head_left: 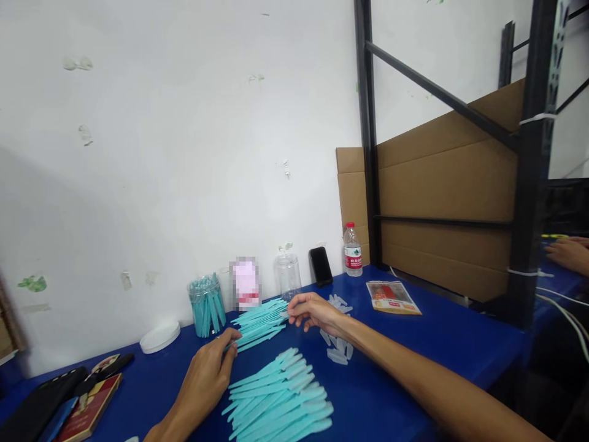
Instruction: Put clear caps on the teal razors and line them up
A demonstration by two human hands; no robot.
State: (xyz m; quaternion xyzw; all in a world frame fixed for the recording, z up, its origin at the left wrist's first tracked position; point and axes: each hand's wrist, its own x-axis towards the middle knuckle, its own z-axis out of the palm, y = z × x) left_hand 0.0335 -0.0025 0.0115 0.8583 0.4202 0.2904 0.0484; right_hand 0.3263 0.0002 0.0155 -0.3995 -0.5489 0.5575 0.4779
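Observation:
My left hand rests on the blue table, fingers curled around a thin teal stick at the near edge of the far pile of teal sticks. My right hand reaches over that pile's right end, fingertips pinched on a small clear cap beside a scatter of clear plastic caps. A second, larger pile of capped teal sticks lies closer to me, between my forearms.
A clear jar of teal sticks, an empty clear jar, a white lid, a black phone and a water bottle stand along the wall. A leaflet lies right. Another person's hand shows far right behind the black rack.

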